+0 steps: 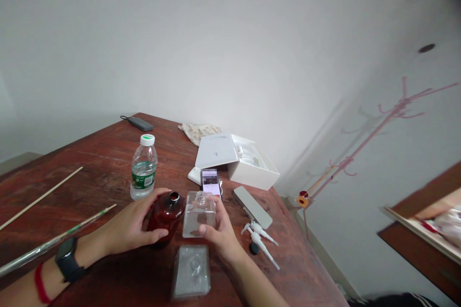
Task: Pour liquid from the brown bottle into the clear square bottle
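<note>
My left hand (144,223) is wrapped round a dark red-brown bottle (168,213) with an open neck. In my right hand (218,228) is a clear square bottle (194,216), also uncapped, gripped at its right side. The two bottles stand side by side, nearly touching. Just in front of them a second clear square bottle (191,271) rests on the table. To the right of my right hand lie white pump dispensers (260,240) with long nozzles, and a small black cap (254,248) beside them.
A water bottle (144,168) stands behind my left hand. Farther back are a phone (211,187), an open white box (252,168), a grey case (252,206), a cloth (198,130) and a power bank (139,123). Thin sticks (43,196) lie left. A pink coat rack (370,136) stands beyond the table (97,148).
</note>
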Tool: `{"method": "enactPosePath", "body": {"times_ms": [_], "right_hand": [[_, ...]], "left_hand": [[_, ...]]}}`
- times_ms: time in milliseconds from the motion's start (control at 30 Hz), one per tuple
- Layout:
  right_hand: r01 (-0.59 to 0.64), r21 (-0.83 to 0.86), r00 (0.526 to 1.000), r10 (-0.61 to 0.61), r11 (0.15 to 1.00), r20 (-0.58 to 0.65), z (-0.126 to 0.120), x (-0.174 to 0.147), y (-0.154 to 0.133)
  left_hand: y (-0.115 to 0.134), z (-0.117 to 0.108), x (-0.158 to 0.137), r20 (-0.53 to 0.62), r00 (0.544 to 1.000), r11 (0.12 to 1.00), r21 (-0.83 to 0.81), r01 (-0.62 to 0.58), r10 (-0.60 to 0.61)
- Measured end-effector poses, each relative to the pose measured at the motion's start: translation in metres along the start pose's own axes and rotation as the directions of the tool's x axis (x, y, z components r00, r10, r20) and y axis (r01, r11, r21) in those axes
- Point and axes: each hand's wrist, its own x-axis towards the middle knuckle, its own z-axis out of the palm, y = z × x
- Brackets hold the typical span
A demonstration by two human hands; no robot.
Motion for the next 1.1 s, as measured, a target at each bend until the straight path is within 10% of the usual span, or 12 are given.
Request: {"method": "enactPosePath", "body": {"times_ms": [1100], "right_hand": [[0.059,-0.035,0.998,-0.059,0.998,0.004,-0.004,-0.001,0.005]], "left_hand": [[-0.003,-0.004,0.002,0.071,0.997,0.999,0.037,0.032,-0.035]]}}
